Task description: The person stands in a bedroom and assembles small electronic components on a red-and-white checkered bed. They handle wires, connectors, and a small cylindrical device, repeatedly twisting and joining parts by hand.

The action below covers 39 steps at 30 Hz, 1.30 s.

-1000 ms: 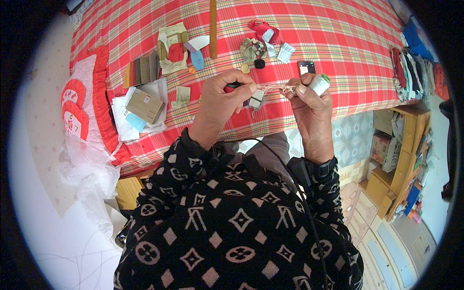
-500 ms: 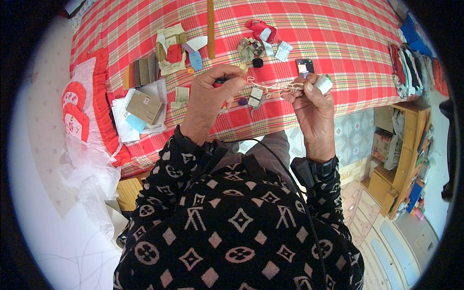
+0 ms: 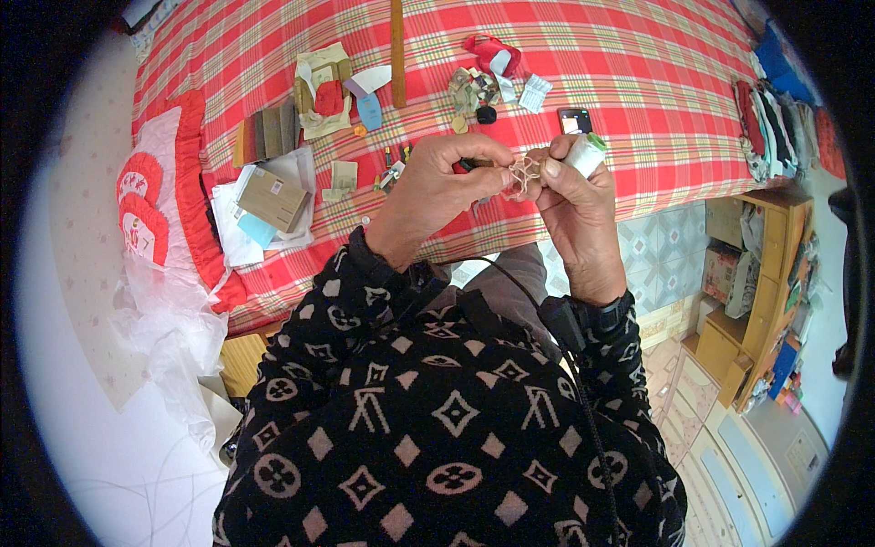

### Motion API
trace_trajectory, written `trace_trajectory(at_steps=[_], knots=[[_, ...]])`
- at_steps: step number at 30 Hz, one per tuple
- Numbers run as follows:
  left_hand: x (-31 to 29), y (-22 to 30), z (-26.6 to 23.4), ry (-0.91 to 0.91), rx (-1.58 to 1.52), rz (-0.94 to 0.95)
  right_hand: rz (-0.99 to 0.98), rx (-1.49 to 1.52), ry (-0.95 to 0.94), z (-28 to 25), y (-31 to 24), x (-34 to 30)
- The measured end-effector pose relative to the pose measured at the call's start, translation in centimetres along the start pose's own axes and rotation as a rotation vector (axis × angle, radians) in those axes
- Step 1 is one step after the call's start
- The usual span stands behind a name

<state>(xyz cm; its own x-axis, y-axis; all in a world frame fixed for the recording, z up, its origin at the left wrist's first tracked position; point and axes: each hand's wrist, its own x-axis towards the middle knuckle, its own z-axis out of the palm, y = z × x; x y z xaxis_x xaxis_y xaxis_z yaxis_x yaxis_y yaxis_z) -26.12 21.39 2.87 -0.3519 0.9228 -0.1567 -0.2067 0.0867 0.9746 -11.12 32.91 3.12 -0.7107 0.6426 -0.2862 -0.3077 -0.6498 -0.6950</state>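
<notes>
Cream-coloured string (image 3: 526, 171), looped and tangled, runs between my two hands above the bed's edge. My left hand (image 3: 445, 187) pinches its left end between thumb and fingertips. In my right hand (image 3: 581, 205), the thumb and fingers close on the other end of the string. A spool of white thread (image 3: 585, 156) with a green end is also held in my right hand, tilted upward beside the thumb. Something dark lies behind the left fingers, too hidden to name.
A red checked cloth covers the bed (image 3: 638, 55). On it lie a phone (image 3: 574, 120), a black round item (image 3: 486, 115), a bundle of fabric scraps (image 3: 472, 89), a red cloth bag (image 3: 492, 53), a wooden stick (image 3: 397, 55) and a cardboard box (image 3: 272, 201). Wooden shelves (image 3: 775, 246) stand right.
My left hand has moved right and slightly down, toward my right hand. The string, stretched out before, is now bunched in the narrow gap. My right hand has shifted slightly left with the spool.
</notes>
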Motion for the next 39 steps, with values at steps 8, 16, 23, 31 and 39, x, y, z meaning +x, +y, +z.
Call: trace_trajectory(at_steps=[8, 16, 23, 31, 39], knots=[[-0.3, -0.4, -0.3, 0.011, -0.043, -0.042, -0.068, -0.077, 0.079, -1.5, -0.2, 0.1], [-0.7, -0.3, -0.2, 0.066, -0.057, -0.127, -0.323, -0.472, 0.186, -1.1, -0.3, -1.3], [-1.1, -0.6, 0.7, 0.053, -0.131, -0.07, -0.297, -0.752, 0.031, 0.7, 1.6, -2.6], [-1.7, -0.5, 0.9, 0.18, -0.198, -0.105, -0.133, -0.431, 0.103, -0.8, -0.3, -3.2], [-2.2, -0.8, 1.6, 0.184, -0.285, -0.128, -0.107, -0.29, 0.102, -3.0, -1.8, -4.1]])
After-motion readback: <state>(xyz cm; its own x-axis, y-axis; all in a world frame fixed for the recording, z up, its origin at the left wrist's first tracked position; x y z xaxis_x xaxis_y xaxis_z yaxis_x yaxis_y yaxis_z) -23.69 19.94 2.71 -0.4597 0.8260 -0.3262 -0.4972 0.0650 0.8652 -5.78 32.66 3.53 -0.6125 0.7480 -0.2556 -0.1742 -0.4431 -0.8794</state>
